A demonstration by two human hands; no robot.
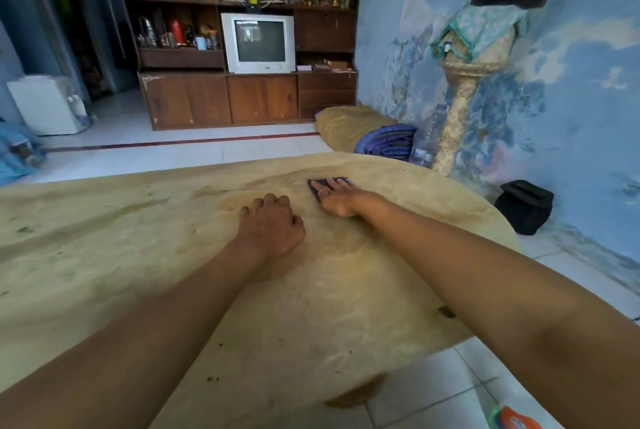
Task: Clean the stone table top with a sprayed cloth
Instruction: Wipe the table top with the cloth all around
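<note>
The tan stone table top (138,255) fills the lower half of the head view, with dark streaks and specks on it. My right hand (337,196) lies flat, fingers stretched, pressing a dark purple cloth (316,186) onto the far right part of the stone. Most of the cloth is hidden under the palm and fingers. My left hand (272,224) rests on the stone just left of it, fingers curled under, knuckles up, holding nothing.
A stone pillar (464,96) draped with a teal cloth stands by the blue wall beyond the table. A black bag (524,207) sits on the floor to the right. An orange object (516,420) lies at the bottom right. A wooden cabinet with a television (258,42) stands behind.
</note>
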